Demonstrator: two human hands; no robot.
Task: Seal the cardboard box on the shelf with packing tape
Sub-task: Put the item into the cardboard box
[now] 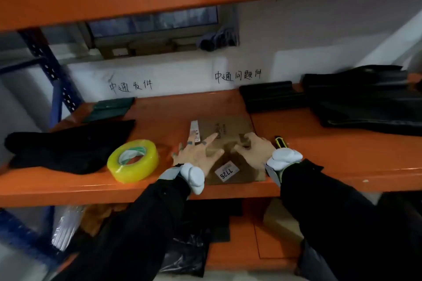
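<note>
The cardboard box [230, 150] lies flat on the orange shelf [319, 143]. Both hands rest on top — the left hand [197, 155] with fingers spread, the right hand [255, 149] with fingers bent, pressing down. The tape roll [133, 160] sits just left of the box.

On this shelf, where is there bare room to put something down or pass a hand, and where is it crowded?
Bare orange shelf lies right of the cardboard box, in front of the black bags. Another patch lies behind the box and tape roll, up to the wall. It is crowded at the front: both hands press on the box, with a yellow-black tool beside the right hand.
</note>
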